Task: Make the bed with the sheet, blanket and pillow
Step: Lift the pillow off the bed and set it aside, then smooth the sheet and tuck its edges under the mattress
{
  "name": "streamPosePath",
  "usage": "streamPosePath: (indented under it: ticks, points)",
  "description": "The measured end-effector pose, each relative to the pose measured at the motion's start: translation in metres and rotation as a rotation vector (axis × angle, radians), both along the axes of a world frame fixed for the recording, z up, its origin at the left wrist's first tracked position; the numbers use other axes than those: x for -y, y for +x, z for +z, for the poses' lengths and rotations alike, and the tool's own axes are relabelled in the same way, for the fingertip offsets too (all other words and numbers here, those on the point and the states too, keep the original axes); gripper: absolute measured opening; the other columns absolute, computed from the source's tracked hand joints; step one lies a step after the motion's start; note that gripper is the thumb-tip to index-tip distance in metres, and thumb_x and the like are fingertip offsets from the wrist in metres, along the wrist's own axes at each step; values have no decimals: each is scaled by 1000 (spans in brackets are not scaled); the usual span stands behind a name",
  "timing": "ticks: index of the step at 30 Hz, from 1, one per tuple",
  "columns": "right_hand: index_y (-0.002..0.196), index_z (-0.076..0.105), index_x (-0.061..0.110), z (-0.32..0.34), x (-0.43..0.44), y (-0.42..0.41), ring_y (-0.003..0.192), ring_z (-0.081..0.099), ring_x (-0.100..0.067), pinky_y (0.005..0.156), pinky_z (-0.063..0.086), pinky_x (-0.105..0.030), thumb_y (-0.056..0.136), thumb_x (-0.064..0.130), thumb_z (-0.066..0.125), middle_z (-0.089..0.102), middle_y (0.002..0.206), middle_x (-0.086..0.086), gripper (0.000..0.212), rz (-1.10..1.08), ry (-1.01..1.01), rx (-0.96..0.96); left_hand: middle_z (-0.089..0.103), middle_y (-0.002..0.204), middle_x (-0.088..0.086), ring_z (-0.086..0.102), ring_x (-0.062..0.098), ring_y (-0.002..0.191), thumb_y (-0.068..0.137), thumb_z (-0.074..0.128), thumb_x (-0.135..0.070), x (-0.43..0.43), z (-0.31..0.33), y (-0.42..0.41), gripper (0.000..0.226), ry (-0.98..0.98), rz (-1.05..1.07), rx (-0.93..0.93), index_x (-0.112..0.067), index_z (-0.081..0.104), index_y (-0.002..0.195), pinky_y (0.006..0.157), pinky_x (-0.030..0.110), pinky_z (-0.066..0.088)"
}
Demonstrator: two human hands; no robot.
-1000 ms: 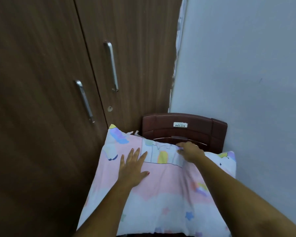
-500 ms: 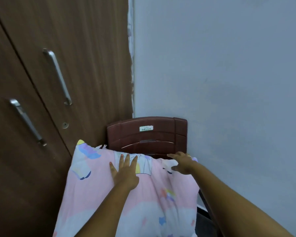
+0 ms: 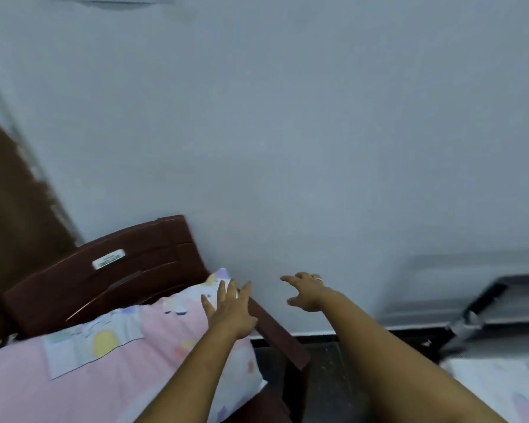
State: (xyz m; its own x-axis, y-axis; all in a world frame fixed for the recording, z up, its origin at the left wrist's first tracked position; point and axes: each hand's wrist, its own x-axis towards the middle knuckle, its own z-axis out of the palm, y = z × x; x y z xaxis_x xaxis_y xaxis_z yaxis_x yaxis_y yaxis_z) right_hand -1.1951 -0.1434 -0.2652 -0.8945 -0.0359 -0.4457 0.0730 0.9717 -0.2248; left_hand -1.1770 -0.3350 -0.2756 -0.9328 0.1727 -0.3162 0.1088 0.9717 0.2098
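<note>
Pillow (image 3: 165, 361) cut off at left, print blurred.

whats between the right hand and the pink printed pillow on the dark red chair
Head view: the left hand, fingers spread, over the pink pillow and the dark red chair armrest; beyond it to the right hand, only pale wall.

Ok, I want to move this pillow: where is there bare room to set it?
The pillow fills the chair, so that is crowded. Bare: the dark floor strip between the chair and the bed, under the wall, and the sheeted bed corner at lower right.
</note>
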Motion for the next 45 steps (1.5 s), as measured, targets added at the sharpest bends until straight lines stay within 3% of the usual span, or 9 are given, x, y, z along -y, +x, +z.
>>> streamPosePath:
  ticks: [12,23,29,35,45]
  points:
    - [150,24,28,-24,-249,228,136,28,-37,112,26,-39,94,36,53,30,148,-16,64,-499,-19,77,-12,159,0,-12,25,146,88,54,-46,-265,-4,140,77,-84,-590,173,-37,9,150,113,59,-3]
    - [151,16,28,-24,-362,426,141,18,-38,110,25,-44,97,36,48,22,153,-15,63,-855,-75,149,-9,159,-1,-9,24,146,87,53,-44,-418,-11,274,72,-91,-892,248,-39,16,148,113,58,-4]
    - [151,16,29,-27,-380,459,142,18,-36,111,24,-41,97,36,49,21,154,-15,64,-964,-153,111,3,159,-1,6,23,145,89,53,-41,-459,-9,290,65,-52,-944,239,-34,23,146,114,48,9]
    - [151,17,29,-41,-402,456,141,21,-36,111,26,-41,97,35,49,22,153,-16,63,-1058,-192,125,33,145,-5,36,21,132,86,56,-41,-494,-29,272,54,30,-965,266,-31,39,136,112,47,24]
    - [151,18,28,-63,-445,389,140,21,-35,110,27,-42,97,30,48,26,151,-15,62,-1196,-251,128,41,140,-1,51,21,116,88,54,-33,-563,-55,196,47,110,-966,315,-25,43,133,96,38,44]
